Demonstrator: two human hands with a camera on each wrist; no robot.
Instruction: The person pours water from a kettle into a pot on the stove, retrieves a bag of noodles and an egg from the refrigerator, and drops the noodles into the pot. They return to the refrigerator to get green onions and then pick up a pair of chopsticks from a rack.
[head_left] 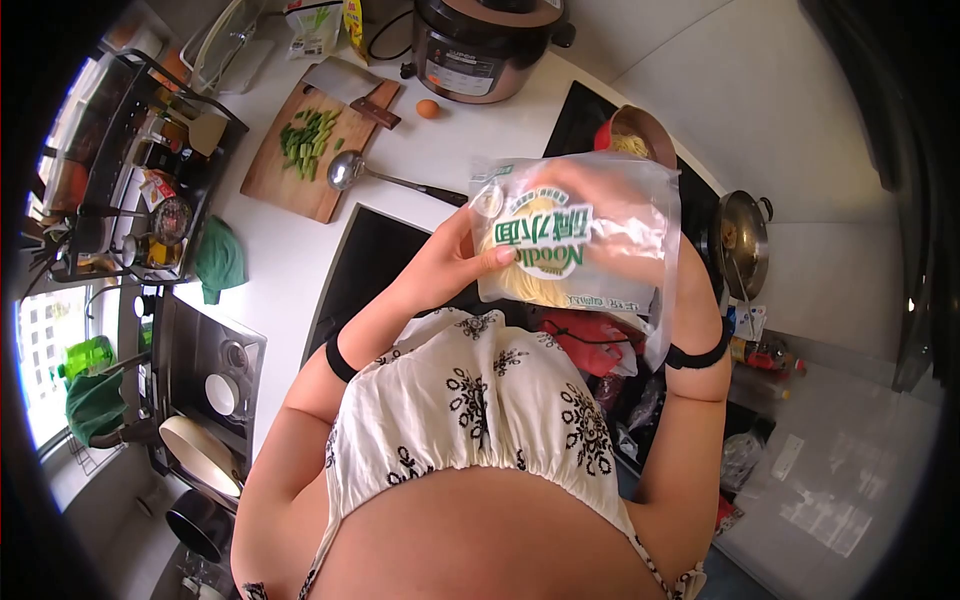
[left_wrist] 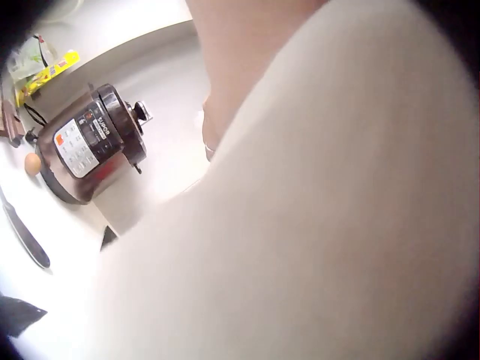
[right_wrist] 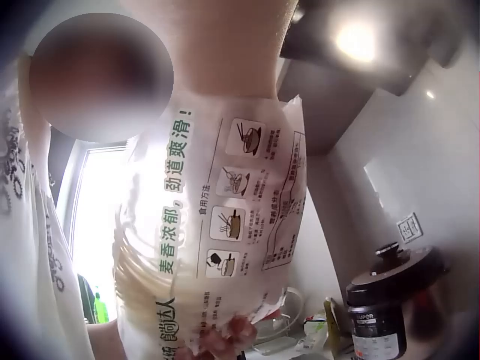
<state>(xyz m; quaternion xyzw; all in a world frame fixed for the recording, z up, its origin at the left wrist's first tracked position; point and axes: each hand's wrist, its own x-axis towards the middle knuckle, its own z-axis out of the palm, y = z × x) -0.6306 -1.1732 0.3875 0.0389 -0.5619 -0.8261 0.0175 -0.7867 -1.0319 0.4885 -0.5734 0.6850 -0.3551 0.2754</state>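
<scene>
A clear plastic noodle bag [head_left: 575,235] with green print is held up before the chest in the head view. My left hand [head_left: 455,260] grips its left edge, the thumb lying on the printed front. Pale noodles [head_left: 540,290] show through the lower left of the bag. My right hand [head_left: 610,205] is inside the bag, seen blurred through the plastic; I cannot tell whether it grips noodles. The right wrist view shows the bag's printed back [right_wrist: 217,202] covering that hand, with left-hand fingers [right_wrist: 225,341] at its lower edge.
Behind the bag, a red pot [head_left: 655,140] holding noodles stands on the hob, a metal pan [head_left: 745,240] to its right. A ladle [head_left: 400,180], an egg [head_left: 428,109], a cutting board [head_left: 270,180] with chopped greens and a cleaver [head_left: 350,85], and an electric cooker [head_left: 480,60] occupy the counter.
</scene>
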